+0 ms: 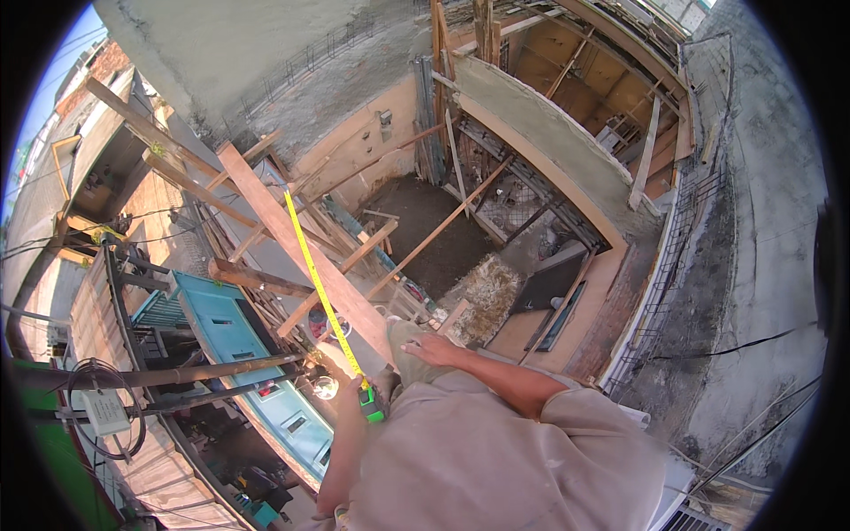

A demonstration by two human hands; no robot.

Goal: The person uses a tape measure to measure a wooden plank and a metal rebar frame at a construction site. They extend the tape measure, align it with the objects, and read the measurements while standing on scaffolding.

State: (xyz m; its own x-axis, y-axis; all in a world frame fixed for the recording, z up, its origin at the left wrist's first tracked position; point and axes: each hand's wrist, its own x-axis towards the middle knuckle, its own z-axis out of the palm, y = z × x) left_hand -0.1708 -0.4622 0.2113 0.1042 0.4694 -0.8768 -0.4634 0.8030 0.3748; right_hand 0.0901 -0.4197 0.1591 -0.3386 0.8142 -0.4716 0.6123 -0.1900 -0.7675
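My left hand [384,383] is closed round a green tape measure [371,408] low in the middle of the view. Its yellow blade [315,274] is drawn out and runs away from me, up and to the left. A long reddish-brown wooden plank [305,252] slopes the same way, and the blade lies along its left side. Whether the blade touches the wood, I cannot tell. My right hand [430,348] lies flat on my bent knee, fingers stretched, holding nothing. My body covers the near end of the plank.
Far below lies a dirt-floored pit [416,230] within unfinished walls. Wooden beams [297,285] cross under the plank. A blue-green panel [239,341] stands at lower left, near a pole [204,370] and a cable box [106,412]. Exposed rebar [660,305] edges the concrete at right.
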